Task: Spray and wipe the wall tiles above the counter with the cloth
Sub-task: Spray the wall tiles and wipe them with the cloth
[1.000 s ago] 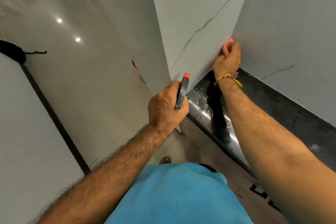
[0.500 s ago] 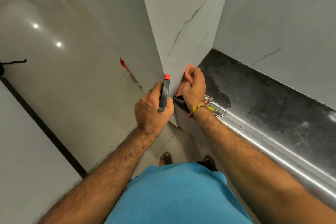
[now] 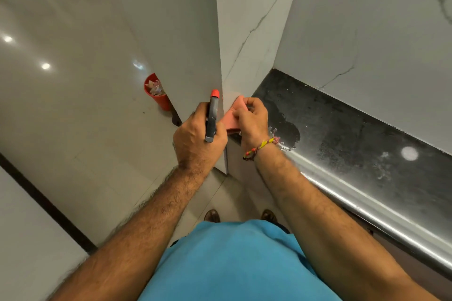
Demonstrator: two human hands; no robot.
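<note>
Down at the left end of the black counter (image 3: 367, 154), the right hand (image 3: 252, 121) holds a pink cloth (image 3: 231, 120) against the lowest part of the marble wall tile (image 3: 247, 32), right where that tile meets the counter's end. Its fingers are curled over the cloth's upper edge, the knuckles turned toward the camera, and the cloth shows to the left of and below those fingers, sandwiched between hand and tile. A yellow and red thread bracelet (image 3: 260, 148) circles the right wrist.

Just beside it, the left hand (image 3: 198, 137) is wrapped around a spray bottle (image 3: 212, 115); only the dark trigger head and its red nozzle tip show above the fist, with the nozzle close to the tile's outer corner edge. The bottle's body is hidden inside the grip, so its shape cannot be told. The two hands are nearly touching, with the cloth between them.

A wet patch (image 3: 286, 129) with droplets lies on the counter just right of the right hand. On the glossy floor (image 3: 61, 105) to the left stands a red bin (image 3: 157, 95), apparently filled with crumpled paper.
</note>
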